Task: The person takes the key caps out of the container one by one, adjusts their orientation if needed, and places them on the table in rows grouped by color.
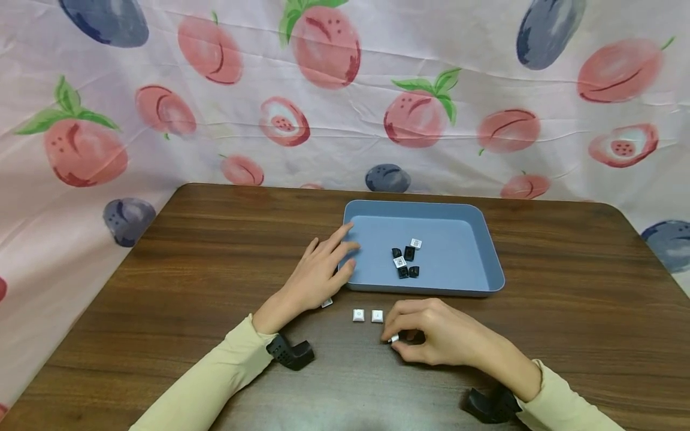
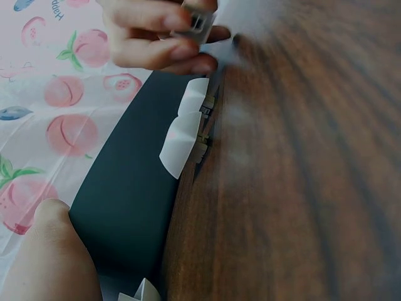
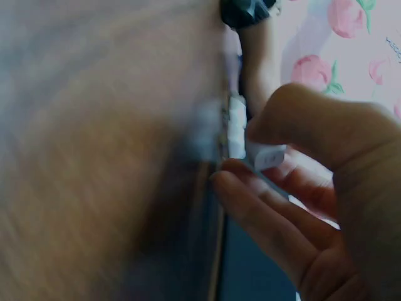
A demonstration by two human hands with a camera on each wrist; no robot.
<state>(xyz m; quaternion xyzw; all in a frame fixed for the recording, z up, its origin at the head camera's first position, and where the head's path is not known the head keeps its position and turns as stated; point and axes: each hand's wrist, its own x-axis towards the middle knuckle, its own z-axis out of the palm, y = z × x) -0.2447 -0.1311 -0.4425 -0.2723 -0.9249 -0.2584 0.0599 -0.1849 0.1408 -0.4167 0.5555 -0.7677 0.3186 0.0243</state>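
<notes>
My left hand (image 1: 330, 261) lies flat on the wooden table (image 1: 215, 251), its straight fingers touching the left rim of the blue tray (image 1: 487, 251). A white keycap (image 1: 327, 303) peeks out by its heel. My right hand (image 1: 398, 339) pinches a white keycap (image 1: 393, 339) just above the table in front of the tray; the right wrist view shows that keycap (image 3: 266, 157) between thumb and fingers. Two more white keycaps (image 1: 358, 315) (image 1: 377, 316) sit side by side on the table between my hands, and the left wrist view shows these two keycaps (image 2: 182, 135) edge-on.
Several black and white keycaps (image 1: 405, 258) lie clustered in the middle of the tray. A fruit-print cloth (image 1: 345, 90) hangs behind the table and drapes down at both sides. Black wrist cameras (image 1: 291, 352) sit on both forearms.
</notes>
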